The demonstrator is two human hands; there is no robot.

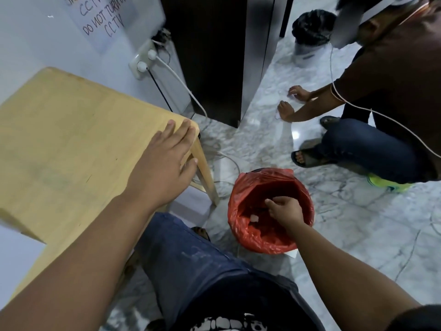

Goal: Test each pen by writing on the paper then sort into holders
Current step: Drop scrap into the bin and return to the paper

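No pen, paper or holder shows in the head view. My left hand [167, 161] lies flat with straight fingers on the near right corner of a light wooden table [62, 130]. My right hand [284, 209] hangs over the mouth of a bin lined with a red plastic bag [253, 232]; its fingers curl downward and I cannot see anything in them. A small white scrap [254, 219] lies inside the bag, just left of that hand.
A second person [381, 96] crouches at the right with both hands on the marble floor [358, 223]. A white cable [181, 84] runs from a wall socket down past the table leg. A dark cabinet [214, 56] stands behind, and a black-lined bin [310, 34] beyond.
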